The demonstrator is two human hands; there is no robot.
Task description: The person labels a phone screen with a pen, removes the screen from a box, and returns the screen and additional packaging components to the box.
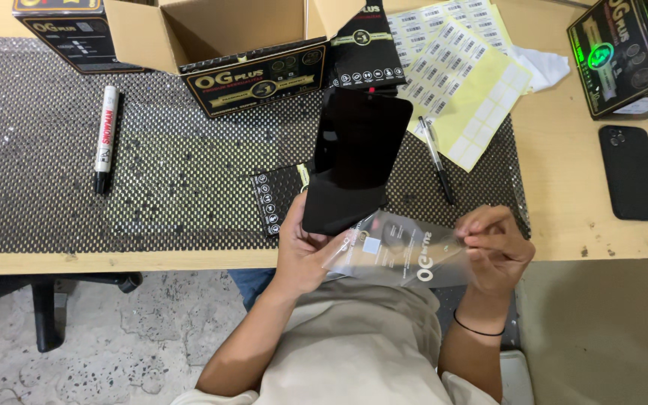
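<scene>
Above the near edge of a wooden table [564,217] covered by a black perforated mat [174,172], the left hand [301,251] is gripping a glossy black rectangular glass panel [354,161] by its lower end, tilting it upright so the dark face is reflecting light. The right hand [493,251] is pinching one end of a clear crinkled plastic sleeve [399,255], which is stretching between both hands just below the panel. A flat black packet [279,199] is lying on the mat behind the panel; a white marker [105,139], a black pen [438,161], yellow label sheets [463,75], an open cardboard box [241,52] and a black phone [630,172] are resting nearby.
</scene>
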